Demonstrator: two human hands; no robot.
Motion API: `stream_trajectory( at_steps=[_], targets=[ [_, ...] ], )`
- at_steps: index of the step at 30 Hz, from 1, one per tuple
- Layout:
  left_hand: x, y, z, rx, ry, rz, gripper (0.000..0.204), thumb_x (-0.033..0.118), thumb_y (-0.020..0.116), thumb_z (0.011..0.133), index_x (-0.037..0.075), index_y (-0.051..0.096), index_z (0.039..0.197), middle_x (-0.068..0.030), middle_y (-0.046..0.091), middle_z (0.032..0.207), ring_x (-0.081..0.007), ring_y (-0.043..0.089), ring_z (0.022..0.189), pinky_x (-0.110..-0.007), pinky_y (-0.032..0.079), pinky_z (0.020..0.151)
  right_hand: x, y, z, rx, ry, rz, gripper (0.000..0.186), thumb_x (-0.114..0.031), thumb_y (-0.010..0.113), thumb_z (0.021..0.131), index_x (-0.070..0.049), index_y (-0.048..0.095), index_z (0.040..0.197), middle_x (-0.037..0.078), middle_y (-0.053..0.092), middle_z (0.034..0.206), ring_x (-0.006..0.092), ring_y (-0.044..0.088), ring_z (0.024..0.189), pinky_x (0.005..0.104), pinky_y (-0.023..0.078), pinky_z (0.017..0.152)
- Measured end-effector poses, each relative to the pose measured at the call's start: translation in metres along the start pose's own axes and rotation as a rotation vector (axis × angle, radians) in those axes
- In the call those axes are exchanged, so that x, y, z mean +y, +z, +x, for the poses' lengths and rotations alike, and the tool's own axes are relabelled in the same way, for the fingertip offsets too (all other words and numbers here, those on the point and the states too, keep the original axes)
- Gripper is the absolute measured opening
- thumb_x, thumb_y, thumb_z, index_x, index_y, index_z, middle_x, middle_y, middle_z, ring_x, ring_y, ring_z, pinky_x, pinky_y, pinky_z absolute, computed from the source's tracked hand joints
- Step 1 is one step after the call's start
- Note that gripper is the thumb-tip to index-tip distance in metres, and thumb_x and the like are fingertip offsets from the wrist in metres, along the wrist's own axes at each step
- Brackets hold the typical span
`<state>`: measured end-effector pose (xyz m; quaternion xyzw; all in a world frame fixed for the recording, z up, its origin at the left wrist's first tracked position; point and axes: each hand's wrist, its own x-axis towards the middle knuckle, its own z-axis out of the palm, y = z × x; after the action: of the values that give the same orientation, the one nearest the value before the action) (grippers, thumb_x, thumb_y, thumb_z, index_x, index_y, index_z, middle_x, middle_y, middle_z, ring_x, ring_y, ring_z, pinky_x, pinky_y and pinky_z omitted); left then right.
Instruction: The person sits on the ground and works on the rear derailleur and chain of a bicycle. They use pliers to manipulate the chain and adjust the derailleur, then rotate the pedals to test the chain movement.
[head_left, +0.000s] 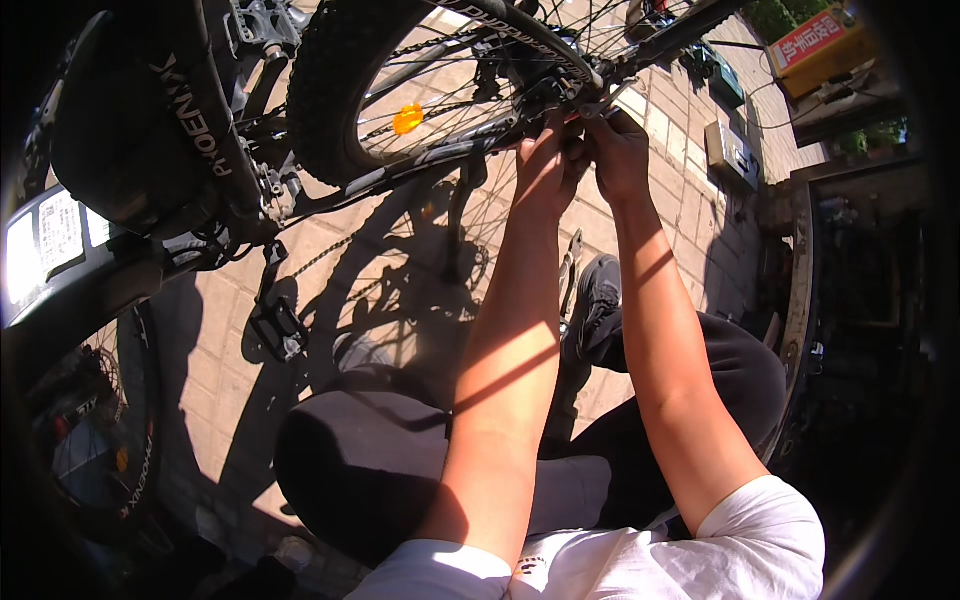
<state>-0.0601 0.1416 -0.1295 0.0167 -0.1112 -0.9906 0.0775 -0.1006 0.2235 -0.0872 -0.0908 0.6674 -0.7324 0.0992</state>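
Both my arms reach forward to the hub area of a bicycle wheel (345, 100) with a knobby black tyre and an orange spoke reflector (408, 120). My left hand (547, 170) is closed at the frame end by the axle, its fingertips in shadow. Close beside it, my right hand (620, 158) has its fingers bent in a pinch just under the same frame end. A small part seems to lie between the hands, too dark to name. The black bicycle frame (400, 172) runs left from there.
At left are the bicycle's pedal (280, 330) and a second wheel (150, 440). A metal hand tool (570, 265) lies on the paving by my black shoe (600, 290). Farther right are an open shallow box (733, 157), a teal case (727, 85) and a dark metal-edged bench (800, 270).
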Motion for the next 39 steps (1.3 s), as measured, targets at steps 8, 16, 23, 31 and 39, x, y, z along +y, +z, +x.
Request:
stream_trajectory(
  at_steps=[8, 16, 23, 31, 39],
  targets=[
    [-0.004, 0.005, 0.004, 0.117, -0.002, -0.069, 0.024, 0.031, 0.055, 0.097, 0.009, 0.057, 0.086, 0.0032, 0.047, 0.072, -0.0078, 0.042, 0.059, -0.024, 0.033, 0.051, 0.001, 0.006, -0.001, 0.059, -0.025, 0.056, 0.013, -0.015, 0.068, 0.086, -0.002, 0.065, 0.086, 0.006, 0.064, 0.068, 0.0109, 0.058, 0.047, 0.0216, 0.043, 0.038],
    [-0.001, 0.01, 0.005, 0.215, 0.015, 0.068, 0.022, 0.027, 0.056, 0.097, 0.01, 0.057, 0.083, 0.0047, 0.045, 0.066, -0.0063, 0.04, 0.055, -0.024, 0.032, 0.047, 0.002, 0.017, -0.006, 0.19, -0.031, 0.012, 0.012, -0.013, 0.069, 0.085, -0.002, 0.064, 0.083, 0.003, 0.061, 0.066, 0.0092, 0.054, 0.046, 0.0213, 0.04, 0.038],
    [0.004, 0.012, 0.001, 0.232, -0.002, 0.148, 0.021, 0.026, 0.055, 0.097, 0.01, 0.058, 0.084, 0.0049, 0.047, 0.066, -0.0048, 0.042, 0.054, -0.022, 0.032, 0.044, 0.011, 0.018, -0.001, 0.236, -0.095, 0.108, 0.013, -0.012, 0.07, 0.084, -0.002, 0.063, 0.083, 0.003, 0.06, 0.067, 0.0087, 0.05, 0.044, 0.0226, 0.036, 0.036],
    [0.004, 0.014, 0.003, 0.25, 0.023, 0.128, 0.022, 0.027, 0.057, 0.096, 0.009, 0.06, 0.084, 0.0045, 0.049, 0.066, -0.0049, 0.043, 0.054, -0.022, 0.032, 0.043, 0.007, 0.02, -0.005, 0.197, -0.062, 0.1, 0.014, -0.014, 0.069, 0.085, -0.003, 0.061, 0.083, 0.003, 0.06, 0.067, 0.0093, 0.051, 0.045, 0.0228, 0.037, 0.035],
    [0.006, 0.016, 0.001, 0.235, 0.029, 0.138, 0.021, 0.027, 0.056, 0.096, 0.01, 0.06, 0.084, 0.0048, 0.048, 0.066, -0.005, 0.043, 0.054, -0.022, 0.032, 0.043, 0.007, 0.019, -0.005, 0.193, -0.043, 0.108, 0.014, -0.014, 0.069, 0.085, -0.002, 0.061, 0.083, 0.004, 0.061, 0.068, 0.0101, 0.053, 0.046, 0.0231, 0.036, 0.035]
  ],
)
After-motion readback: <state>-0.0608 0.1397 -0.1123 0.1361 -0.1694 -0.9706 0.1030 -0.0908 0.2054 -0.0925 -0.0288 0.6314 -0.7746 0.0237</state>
